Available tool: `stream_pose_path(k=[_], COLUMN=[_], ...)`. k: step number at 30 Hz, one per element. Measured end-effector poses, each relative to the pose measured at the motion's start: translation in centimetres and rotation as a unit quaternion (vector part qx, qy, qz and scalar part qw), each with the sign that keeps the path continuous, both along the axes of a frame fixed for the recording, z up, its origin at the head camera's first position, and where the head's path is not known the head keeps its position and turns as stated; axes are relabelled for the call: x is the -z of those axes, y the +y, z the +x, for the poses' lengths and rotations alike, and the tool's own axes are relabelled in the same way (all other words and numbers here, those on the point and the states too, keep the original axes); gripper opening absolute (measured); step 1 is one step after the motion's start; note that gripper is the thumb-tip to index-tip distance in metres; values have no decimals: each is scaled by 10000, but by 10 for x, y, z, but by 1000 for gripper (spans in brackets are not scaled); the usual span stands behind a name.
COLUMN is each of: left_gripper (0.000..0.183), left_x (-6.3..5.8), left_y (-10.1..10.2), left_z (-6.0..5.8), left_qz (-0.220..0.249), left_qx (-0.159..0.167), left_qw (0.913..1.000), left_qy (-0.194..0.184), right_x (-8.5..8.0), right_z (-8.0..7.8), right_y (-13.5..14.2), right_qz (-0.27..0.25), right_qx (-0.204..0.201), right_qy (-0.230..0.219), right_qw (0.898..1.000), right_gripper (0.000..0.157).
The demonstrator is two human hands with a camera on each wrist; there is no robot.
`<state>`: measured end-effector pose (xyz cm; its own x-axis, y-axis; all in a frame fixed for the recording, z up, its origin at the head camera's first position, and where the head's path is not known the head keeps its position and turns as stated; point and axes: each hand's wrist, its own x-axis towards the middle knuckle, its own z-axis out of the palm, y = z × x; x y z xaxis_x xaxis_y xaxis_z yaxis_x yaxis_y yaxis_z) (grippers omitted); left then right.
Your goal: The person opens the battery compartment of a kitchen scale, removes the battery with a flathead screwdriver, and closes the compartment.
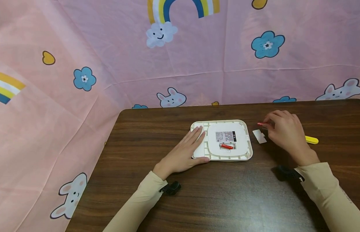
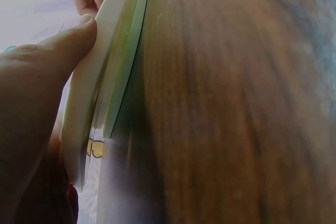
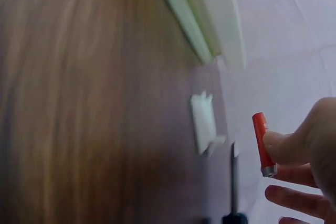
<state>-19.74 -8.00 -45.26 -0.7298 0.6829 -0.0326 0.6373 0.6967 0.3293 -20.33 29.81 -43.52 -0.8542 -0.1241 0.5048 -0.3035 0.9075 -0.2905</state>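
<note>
A white rounded device (image 1: 242, 127) lies on its face, its underside with a printed label (image 1: 225, 136) turned up. One red battery (image 1: 227, 146) sits in its small open compartment. My left hand (image 1: 185, 149) rests with spread fingers on the device's left end; its thumb lies along the near edge in the left wrist view. To the right of the device, my right hand (image 1: 285, 130) pinches a second red battery (image 3: 264, 145) between thumb and fingers, its silver end showing. Below that battery lies a small white battery cover (image 1: 259, 136), flat on the table.
A screwdriver with a yellow handle (image 1: 311, 140) lies partly hidden under my right hand; its thin metal shaft (image 3: 234, 177) shows in the right wrist view. The dark wooden table (image 1: 133, 141) ends at a pink patterned cloth (image 1: 197, 64) behind and to the left.
</note>
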Motion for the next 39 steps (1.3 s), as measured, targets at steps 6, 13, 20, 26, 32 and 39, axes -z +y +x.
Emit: stream_pose_path(k=[6, 13, 20, 26, 32, 39], left_gripper=[96, 96, 96, 96, 96, 97], left_x=[0, 0, 1, 2, 3, 3], left_y=[-1, 0, 0, 0, 0, 0], left_z=[0, -1, -3, -2, -3, -3], left_qz=[4, -20, 4, 6, -3, -59], left_qx=[-4, 20, 44, 27, 7, -3], left_qw=[10000, 10000, 10000, 10000, 10000, 10000], left_qy=[-18, 13, 46, 5, 10, 12], right_x=[11, 15, 14, 11, 10, 6], right_z=[-4, -5, -6, -5, -4, -3], right_y=[12, 16, 15, 15, 13, 10], right_qz=[29, 31, 27, 9, -92, -164], right_qx=[175, 135, 109, 58, 73, 38], right_qy=[-237, -278, -430, -362, -215, -111], right_qw=[9996, 9995, 9990, 9993, 9997, 9998], right_gripper=[4, 5, 9, 13, 12, 13])
